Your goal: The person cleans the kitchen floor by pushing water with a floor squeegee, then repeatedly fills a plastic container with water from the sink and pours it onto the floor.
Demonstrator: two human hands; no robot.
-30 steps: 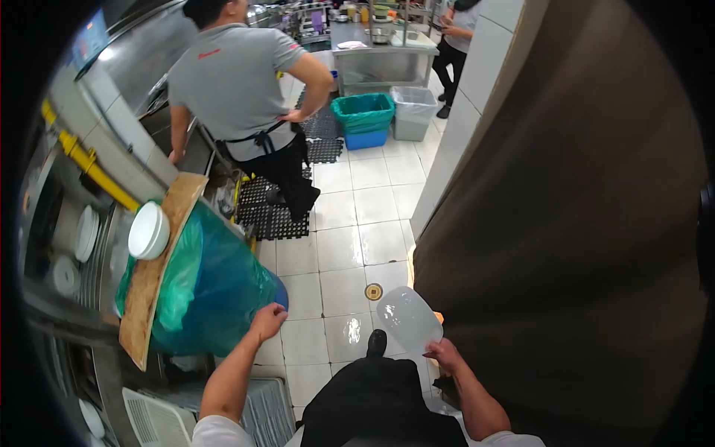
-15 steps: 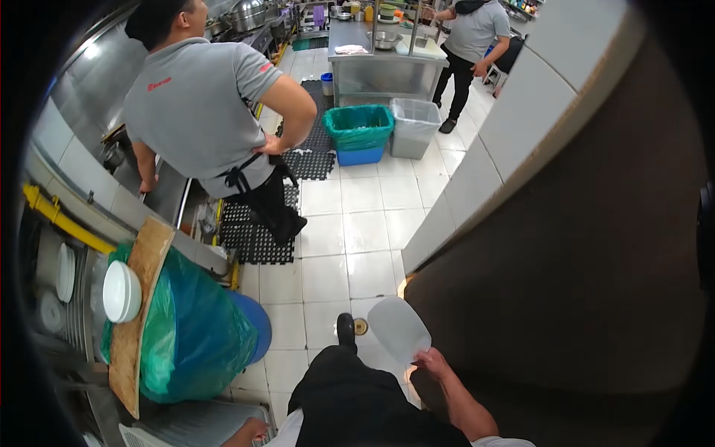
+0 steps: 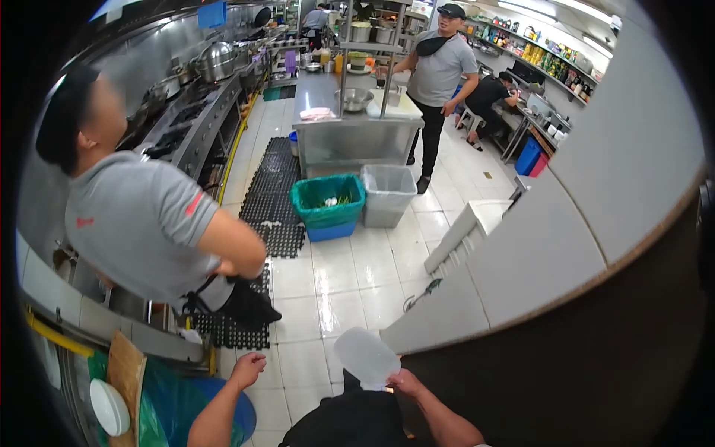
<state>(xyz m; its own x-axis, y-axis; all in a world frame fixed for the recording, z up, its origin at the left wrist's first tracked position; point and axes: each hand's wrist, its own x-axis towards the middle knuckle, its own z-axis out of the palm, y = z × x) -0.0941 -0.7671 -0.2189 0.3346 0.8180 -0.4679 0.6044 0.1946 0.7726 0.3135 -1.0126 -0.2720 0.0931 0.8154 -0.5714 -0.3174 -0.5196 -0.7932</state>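
Note:
My right hand (image 3: 404, 381) grips the near edge of a translucent white plastic lid (image 3: 366, 357), flat with rounded corners, and holds it out in front of my legs above the tiled floor. My left hand (image 3: 248, 369) is raised at the lower left with its fingers curled in; nothing shows in them. Below it stands a blue bin (image 3: 242, 413) with a green liner. A wooden board (image 3: 126, 372) lies across that bin, and white bowls (image 3: 109, 407) rest on the board.
A co-worker in a grey shirt (image 3: 141, 223) stands close on the left by the stoves. Ahead are a green-lined bin (image 3: 328, 197), a grey bin (image 3: 389, 197) and a steel counter (image 3: 357, 141). Another person (image 3: 443, 67) stands beside it. A tiled wall edge (image 3: 514, 290) juts in at right.
My view has tilted up, showing more of the kitchen. My left hand has come up from the lower edge. The lid stays in my right hand. The near co-worker appears farther left.

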